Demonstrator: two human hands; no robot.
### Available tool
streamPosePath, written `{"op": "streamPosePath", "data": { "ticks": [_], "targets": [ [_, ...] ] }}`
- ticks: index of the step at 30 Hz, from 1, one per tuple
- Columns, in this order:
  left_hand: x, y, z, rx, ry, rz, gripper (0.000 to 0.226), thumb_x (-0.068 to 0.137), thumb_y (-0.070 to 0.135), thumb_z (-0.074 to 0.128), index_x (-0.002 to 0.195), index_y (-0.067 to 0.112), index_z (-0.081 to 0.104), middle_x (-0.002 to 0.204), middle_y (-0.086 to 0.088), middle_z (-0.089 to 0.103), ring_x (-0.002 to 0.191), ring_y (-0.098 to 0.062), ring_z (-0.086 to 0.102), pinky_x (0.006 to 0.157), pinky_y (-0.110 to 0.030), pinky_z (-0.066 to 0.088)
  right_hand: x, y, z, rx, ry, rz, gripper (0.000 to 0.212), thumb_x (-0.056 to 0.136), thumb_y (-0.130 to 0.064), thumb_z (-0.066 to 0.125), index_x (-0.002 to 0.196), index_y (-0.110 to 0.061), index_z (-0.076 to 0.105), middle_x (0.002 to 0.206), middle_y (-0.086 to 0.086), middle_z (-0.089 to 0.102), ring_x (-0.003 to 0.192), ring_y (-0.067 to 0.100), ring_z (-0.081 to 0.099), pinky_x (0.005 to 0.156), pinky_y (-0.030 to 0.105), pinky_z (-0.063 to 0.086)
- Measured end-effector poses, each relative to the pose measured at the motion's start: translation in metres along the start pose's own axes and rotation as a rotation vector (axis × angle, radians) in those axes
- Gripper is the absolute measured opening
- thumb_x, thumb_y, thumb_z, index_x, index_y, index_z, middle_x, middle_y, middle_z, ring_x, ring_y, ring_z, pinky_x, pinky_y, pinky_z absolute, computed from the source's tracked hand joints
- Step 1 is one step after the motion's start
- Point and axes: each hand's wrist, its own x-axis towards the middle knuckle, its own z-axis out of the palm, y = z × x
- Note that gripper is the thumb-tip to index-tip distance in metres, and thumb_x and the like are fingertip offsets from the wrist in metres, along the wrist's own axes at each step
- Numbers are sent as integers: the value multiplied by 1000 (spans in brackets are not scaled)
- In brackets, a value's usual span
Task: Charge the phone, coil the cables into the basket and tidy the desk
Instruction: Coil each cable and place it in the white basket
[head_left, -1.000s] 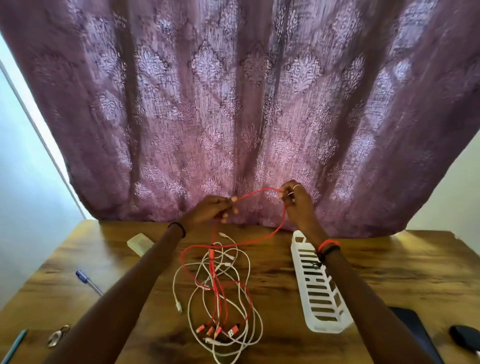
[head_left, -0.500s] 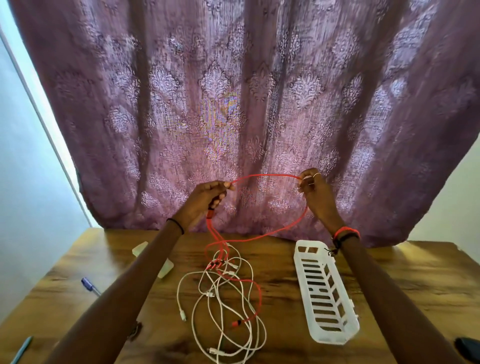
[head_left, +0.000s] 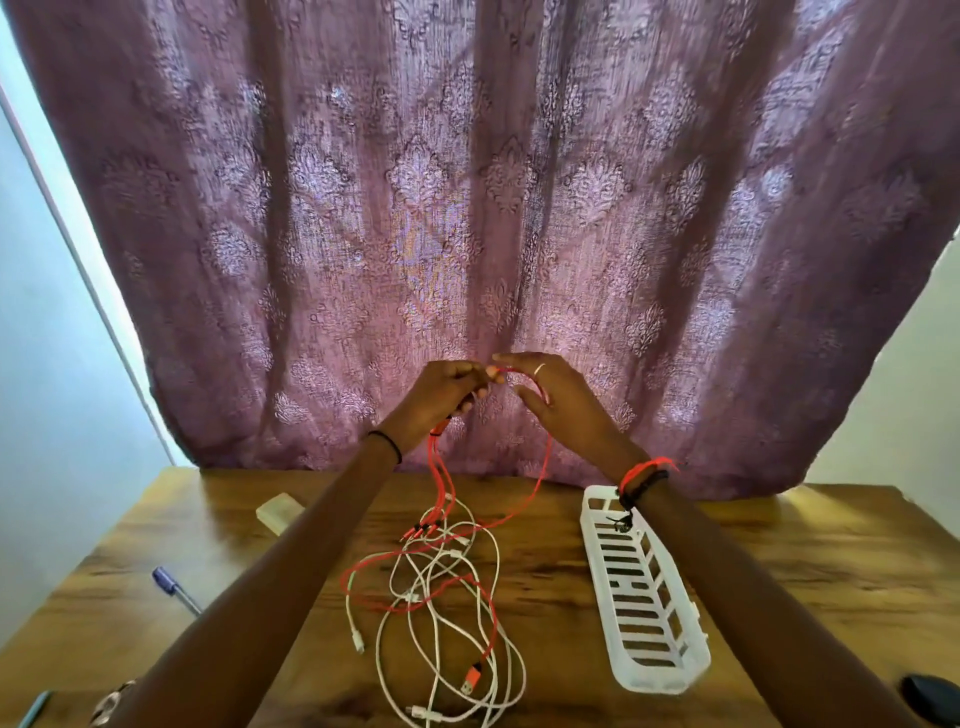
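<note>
Both hands are raised above the desk in front of the curtain. My left hand (head_left: 441, 392) grips the red cable (head_left: 540, 470) near its branching end, whose short red leads hang down to the desk. My right hand (head_left: 553, 397) is close beside it, fingers curved, with the cable looped round them and pinched near the thumb. The red cable's loop drops to the desk and runs through a tangle of white cables (head_left: 447, 623). A white slotted basket (head_left: 641, 597) lies to the right of the tangle, under my right forearm.
A pale rectangular block (head_left: 278, 512) sits at the back left of the wooden desk (head_left: 779, 561). A blue pen (head_left: 174, 587) lies at the left, a second pen (head_left: 34, 706) at the bottom left corner. A dark object (head_left: 930, 696) shows at the bottom right. A purple curtain (head_left: 467, 208) hangs behind.
My hands rose and then came together, so the stretch of red cable between them folded into a hanging loop. More red cable lifted off the desk.
</note>
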Motion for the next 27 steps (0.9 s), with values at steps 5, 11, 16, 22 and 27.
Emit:
{"op": "streamPosePath", "data": {
  "ticks": [5, 11, 16, 22, 27],
  "targets": [
    [-1, 4, 9, -48, -78, -26, 20, 94, 15, 52, 81, 14, 67, 52, 10, 65, 45, 0, 59, 56, -20, 47, 3, -4, -7, 25, 44, 40, 27, 89, -13, 56, 114, -12, 67, 108, 8, 71, 100, 21, 66, 87, 26, 46],
    [-10, 0, 8, -112, -154, -4, 20, 95, 15, 50, 100, 5, 67, 61, 6, 67, 61, -4, 64, 66, -16, 51, 3, 18, -15, 15, 132, 115, 22, 91, -12, 58, 110, -14, 69, 89, 7, 75, 75, 17, 70, 77, 27, 52],
    [-20, -6, 17, -185, -224, -21, 18, 91, 1, 52, 106, 8, 59, 67, 11, 69, 62, -2, 65, 64, -16, 54, 3, 21, -22, 142, 236, 236, 20, 93, -9, 53, 107, -8, 68, 86, 2, 73, 66, 1, 66, 69, 11, 48],
    [-28, -22, 16, -236, -235, -71, 23, 97, 18, 45, 107, 16, 66, 69, 7, 66, 65, -4, 62, 71, -18, 53, 0, 38, -32, 188, 264, 339, 19, 93, -2, 49, 98, -6, 67, 90, 14, 72, 58, -3, 64, 67, 12, 49],
    [-28, -21, 22, -235, -160, -127, 27, 99, 19, 41, 94, 11, 66, 56, 9, 60, 51, -3, 56, 60, -16, 48, -11, 37, -20, -26, 145, 144, 44, 83, -2, 59, 127, -11, 56, 123, 12, 62, 114, 24, 54, 100, 25, 36]
  ]
}}
